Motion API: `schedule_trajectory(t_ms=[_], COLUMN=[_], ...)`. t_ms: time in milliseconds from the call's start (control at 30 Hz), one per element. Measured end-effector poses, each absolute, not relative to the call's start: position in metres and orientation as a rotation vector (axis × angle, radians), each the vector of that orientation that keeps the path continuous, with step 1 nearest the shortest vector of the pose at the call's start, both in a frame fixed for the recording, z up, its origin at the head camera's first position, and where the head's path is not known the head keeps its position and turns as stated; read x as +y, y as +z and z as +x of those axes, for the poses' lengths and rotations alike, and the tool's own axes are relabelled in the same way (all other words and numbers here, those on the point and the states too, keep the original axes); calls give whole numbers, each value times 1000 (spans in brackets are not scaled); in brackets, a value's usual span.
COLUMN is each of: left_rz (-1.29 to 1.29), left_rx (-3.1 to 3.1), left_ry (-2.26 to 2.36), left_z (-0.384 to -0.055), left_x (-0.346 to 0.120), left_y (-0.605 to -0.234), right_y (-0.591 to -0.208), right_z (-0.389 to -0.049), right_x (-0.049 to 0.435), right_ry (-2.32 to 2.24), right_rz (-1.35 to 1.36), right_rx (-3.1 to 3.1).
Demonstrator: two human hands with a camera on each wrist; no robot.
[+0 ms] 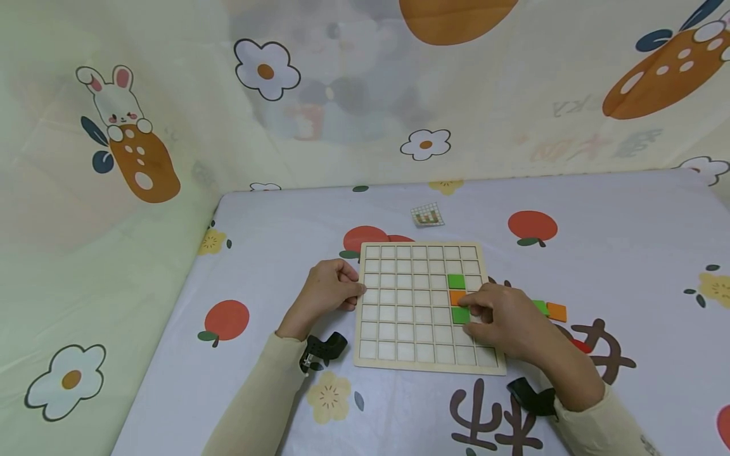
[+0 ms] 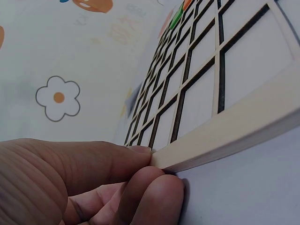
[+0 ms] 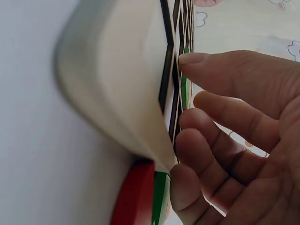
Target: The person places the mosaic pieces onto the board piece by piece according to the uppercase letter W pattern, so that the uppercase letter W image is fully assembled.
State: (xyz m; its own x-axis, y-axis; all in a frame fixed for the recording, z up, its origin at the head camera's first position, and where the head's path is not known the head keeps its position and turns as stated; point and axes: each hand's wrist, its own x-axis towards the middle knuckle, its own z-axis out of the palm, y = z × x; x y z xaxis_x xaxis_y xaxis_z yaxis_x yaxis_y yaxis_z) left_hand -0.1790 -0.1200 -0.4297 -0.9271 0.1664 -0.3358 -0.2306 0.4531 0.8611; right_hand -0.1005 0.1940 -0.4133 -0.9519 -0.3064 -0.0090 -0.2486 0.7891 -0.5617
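A right hand [image 1: 504, 316] reaches over the right-hand side of a wooden grid board [image 1: 399, 367], index finger and thumb set apart around the near green tile [image 1: 459, 316]; from here, I cannot tell whether they pinch it. The tile lies directly between those fingertips, index on its far side, thumb on its near side, in the board's second column from the right. The right hand is plainly the nearer; the left hand [image 1: 327, 288] pinches the board's left edge between thumb and curled fingers. Square, the tile has no long axis and points nowhere, its sides running with the board's grid lines. Beyond it, toward the board's far edge, sit an orange tile [image 1: 455, 296] and a far green tile [image 1: 456, 281], the three making a straight file. Off the board's right edge lie a spare green tile [image 1: 539, 308] and a spare orange tile [image 1: 557, 312], side by side.
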Motion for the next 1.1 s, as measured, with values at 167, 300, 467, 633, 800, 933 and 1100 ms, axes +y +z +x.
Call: schedule_trajectory(t_ms=[167, 300, 467, 633, 800, 933, 1100], left_rz=[-53, -42, -28, -24, -26, -37, -42], left_rx=[2334, 2333, 2345, 2345, 2343, 2340, 2330], left_ry=[1470, 1470, 1464, 1469, 1471, 1472, 1476], left_z=[-178, -178, -179, -178, -178, -178, -178], left_x=[-120, -120, -120, -121, -122, -121, -120], left_y=[-428, -429, -430, -430, -430, -431, -430], right_y=[-410, -407, -407, -408, -411, -414, -415], right_z=[-96, -89, -83, -77, -70, -63, -54], right_x=[197, 201, 211, 222, 238, 254, 270], right_ry=[-842, -871, -897, -889, -918, -908, -883], right_rz=[-425, -385, -360, -361, -388, -367, -275], right_rx=[2900, 2892, 2888, 2940, 3033, 3099, 3141])
